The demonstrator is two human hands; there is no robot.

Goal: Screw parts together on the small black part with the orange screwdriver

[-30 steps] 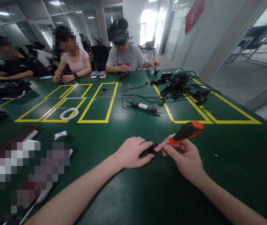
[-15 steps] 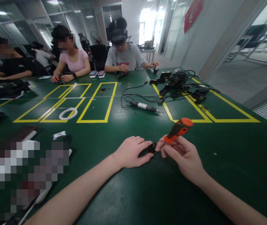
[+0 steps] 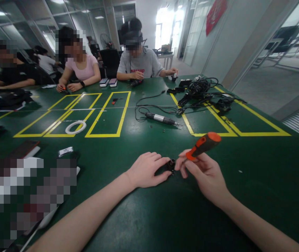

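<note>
My left hand (image 3: 150,169) rests on the green table, thumb and forefinger closed around a small black part (image 3: 171,164). That part has a round, tube-like top; its lower side is mostly hidden by the fingers. Just to the right, my right hand (image 3: 204,171) grips a screwdriver (image 3: 203,145) with an orange and black handle. The handle leans up and to the right, its orange end highest. The fingers cover most of the shaft, and I cannot make out the tip. The right fingertips are close beside the black part.
Beyond my hands lies a grey and black electric screwdriver (image 3: 162,119) with its cord. Tangled black cables (image 3: 199,91) are heaped at the back right. A white ring (image 3: 76,127) lies inside yellow tape lines (image 3: 103,135). Several people sit across the table, and one person's hand (image 3: 173,71) holds a small part.
The screwdriver handle has tipped further to the right and turned a little in my right hand. My left hand keeps its hold on the black part.
</note>
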